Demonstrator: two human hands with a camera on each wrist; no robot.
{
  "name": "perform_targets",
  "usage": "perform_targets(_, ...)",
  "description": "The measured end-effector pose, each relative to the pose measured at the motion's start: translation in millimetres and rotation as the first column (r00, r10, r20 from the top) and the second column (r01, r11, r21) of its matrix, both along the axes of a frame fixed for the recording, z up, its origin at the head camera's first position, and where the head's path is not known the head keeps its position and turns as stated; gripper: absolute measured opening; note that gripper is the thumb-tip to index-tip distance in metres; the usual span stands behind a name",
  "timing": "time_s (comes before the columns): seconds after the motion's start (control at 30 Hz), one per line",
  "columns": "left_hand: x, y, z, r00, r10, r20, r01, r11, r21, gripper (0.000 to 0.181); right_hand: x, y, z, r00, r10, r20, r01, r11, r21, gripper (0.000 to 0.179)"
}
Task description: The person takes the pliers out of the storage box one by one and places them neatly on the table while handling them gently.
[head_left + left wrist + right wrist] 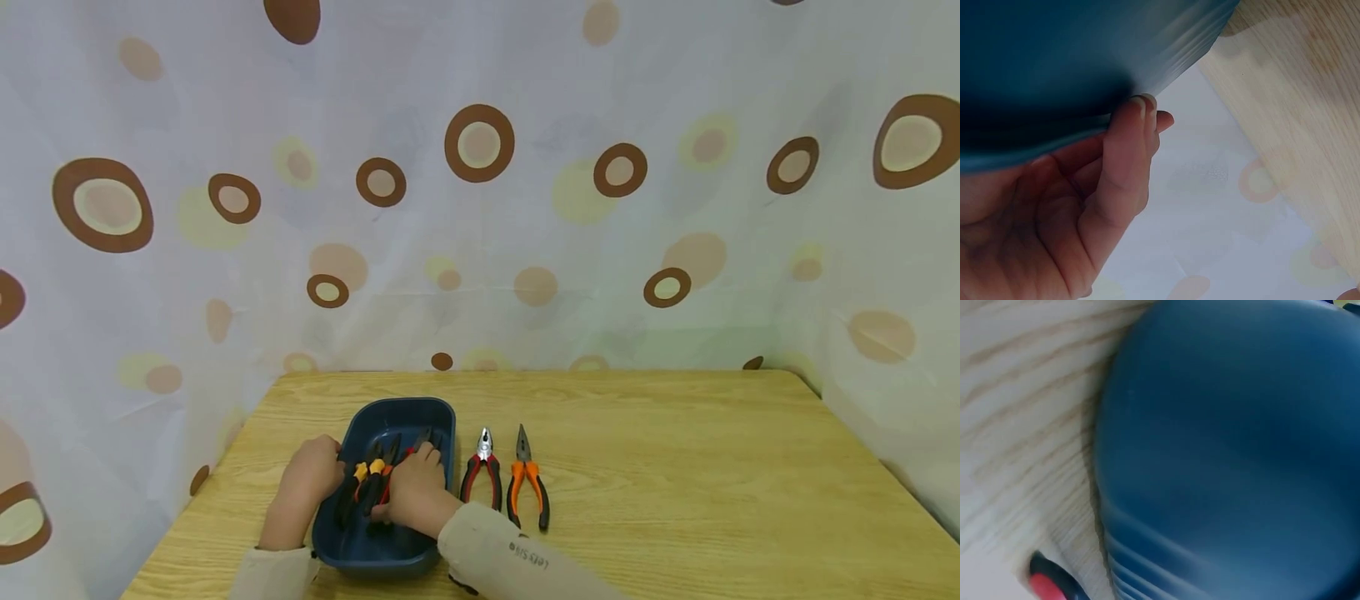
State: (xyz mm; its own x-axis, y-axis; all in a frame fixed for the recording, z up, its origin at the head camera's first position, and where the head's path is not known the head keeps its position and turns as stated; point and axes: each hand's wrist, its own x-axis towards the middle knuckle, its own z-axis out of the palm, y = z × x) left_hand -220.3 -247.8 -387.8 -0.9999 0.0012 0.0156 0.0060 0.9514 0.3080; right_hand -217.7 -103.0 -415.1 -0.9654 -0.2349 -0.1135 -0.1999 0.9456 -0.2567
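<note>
A dark blue plastic bin (378, 569) stands on the left part of the table with several pliers in it. My left hand (309, 477) grips the bin's left rim; in the left wrist view its fingers (1125, 162) bend against the bin wall (1054, 56). My right hand (417, 490) reaches into the bin and holds red-handled pliers (387, 483), largely covered by the hand. Left of it lie pliers with black and yellow handles (372, 490). The right wrist view shows the bin's outer wall (1222, 450), without the hand.
Right of the bin, red-and-black combination pliers (485, 450) and orange-and-black long-nose pliers (522, 454) lie side by side, noses pointing away. The wooden table (690, 467) extends to the right. A patterned curtain (555, 250) hangs behind it.
</note>
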Motion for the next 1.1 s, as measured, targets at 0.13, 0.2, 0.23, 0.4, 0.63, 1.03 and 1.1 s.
perform_targets(0.13, -2.1, -1.1, -1.6, 1.0, 0.003, 0.018, -0.003, 1.0, 0.002, 0.026, -0.5, 3.2, 1.3, 0.999, 0.034, 0.034, -0.032, 0.998, -0.061, 0.081)
perform_targets(0.2, -3.0, -2.0, -1.6, 0.999, 0.01, 0.031, -0.011, 1.0, 0.006, 0.027, -0.6, 4.9, 3.2, 0.997, 0.065, 0.044, -0.061, 0.996, -0.072, 0.073)
perform_targets(0.23, -3.4, -2.7, -1.8, 0.999, 0.012, 0.031, -0.012, 1.0, 0.007, 0.027, -0.6, 5.0, 3.5, 0.996, 0.074, 0.046, -0.07, 0.995, -0.07, 0.067)
perform_targets(0.4, -8.6, -8.5, -11.6, 1.0, 0.004, -0.003, -0.004, 1.0, 0.004, 0.027, -1.9, 2.0, 2.8, 0.998, 0.061, -0.025, -0.059, 0.997, 0.056, 0.054)
perform_targets(0.63, -4.5, -5.3, -6.0, 1.0, -0.005, 0.011, 0.005, 1.0, 0.016, 0.028, -10.9, 2.0, -6.1, 0.967, 0.108, -0.231, -0.048, 0.967, 0.252, 0.051)
perform_targets(1.03, 0.4, -2.7, -0.9, 1.0, -0.017, 0.017, 0.016, 1.0, 0.022, 0.027, -22.6, 3.2, -8.7, 0.966, 0.088, -0.245, -0.028, 0.971, 0.237, 0.06)
perform_targets(1.1, 0.8, -2.8, 0.1, 1.0, -0.016, 0.016, 0.016, 1.0, 0.024, 0.027, -23.1, 2.8, -8.6, 0.969, 0.078, -0.233, -0.026, 0.976, 0.217, 0.061)
